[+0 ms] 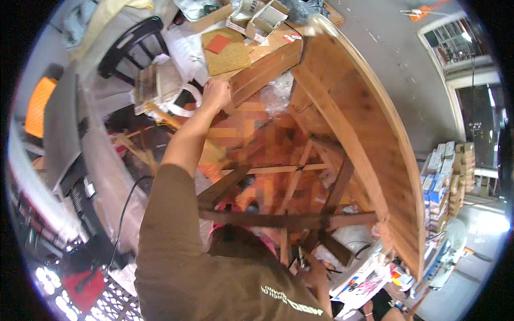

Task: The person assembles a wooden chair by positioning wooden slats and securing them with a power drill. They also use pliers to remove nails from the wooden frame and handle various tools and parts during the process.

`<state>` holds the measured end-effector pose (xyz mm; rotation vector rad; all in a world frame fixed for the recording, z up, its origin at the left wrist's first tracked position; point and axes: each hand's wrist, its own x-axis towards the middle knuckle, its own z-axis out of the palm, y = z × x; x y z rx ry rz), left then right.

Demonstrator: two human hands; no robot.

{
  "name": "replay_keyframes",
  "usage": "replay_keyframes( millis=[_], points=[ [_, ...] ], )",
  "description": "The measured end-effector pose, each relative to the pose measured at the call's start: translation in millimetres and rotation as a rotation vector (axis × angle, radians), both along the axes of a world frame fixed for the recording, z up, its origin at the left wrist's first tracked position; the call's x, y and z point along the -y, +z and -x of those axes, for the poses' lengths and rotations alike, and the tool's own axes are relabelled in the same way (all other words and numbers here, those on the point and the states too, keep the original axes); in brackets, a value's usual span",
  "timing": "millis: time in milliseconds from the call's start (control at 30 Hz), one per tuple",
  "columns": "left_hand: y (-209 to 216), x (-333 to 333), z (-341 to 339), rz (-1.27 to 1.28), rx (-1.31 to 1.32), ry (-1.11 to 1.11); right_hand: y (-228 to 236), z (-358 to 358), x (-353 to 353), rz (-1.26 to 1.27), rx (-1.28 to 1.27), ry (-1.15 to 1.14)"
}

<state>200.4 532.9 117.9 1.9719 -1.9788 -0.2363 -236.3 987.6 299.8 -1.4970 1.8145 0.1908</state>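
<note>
A large brown wooden piece with a curved edge and frame boards (342, 112) stands tilted in front of me, looking like a tipped-up table. My left hand (217, 94) reaches far forward, its fingers closed at the near end of a thick wooden board (267, 74) joined to that piece. Low on the right, my right hand (316, 275) is bent around something small with a metallic glint, too blurred to name. It is close to the dark crossed wooden bars (300, 220). My brown sleeve and shirt hide part of the lower middle.
Small open cardboard boxes (259, 20) sit beyond the board, near a black chair (131, 51). Loose wood pieces and a black cable (124, 206) lie to the left. Stacked boxes (436, 176) stand at right. Another person's wrist (368, 309) shows below a white box (364, 281).
</note>
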Motion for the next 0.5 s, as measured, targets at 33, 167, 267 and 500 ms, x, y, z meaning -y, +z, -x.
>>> replay_keyframes(
  millis=[33,167,267,500],
  points=[
    [-5.0,36.6,20.7,-0.107,0.027,0.089,-7.7,5.7,-15.5,0.045,0.003,0.002],
    [-48.4,133.4,48.7,-0.036,0.109,0.050,4.0,-5.0,-20.3,-0.173,0.019,-0.335],
    [-57.0,180.4,65.9,0.008,0.132,0.008,38.3,-50.2,22.7,-0.340,0.198,-0.902],
    [-88.2,250.0,89.4,0.176,0.265,0.154,15.3,-34.4,25.6,-0.348,0.073,-0.820]
  ],
)
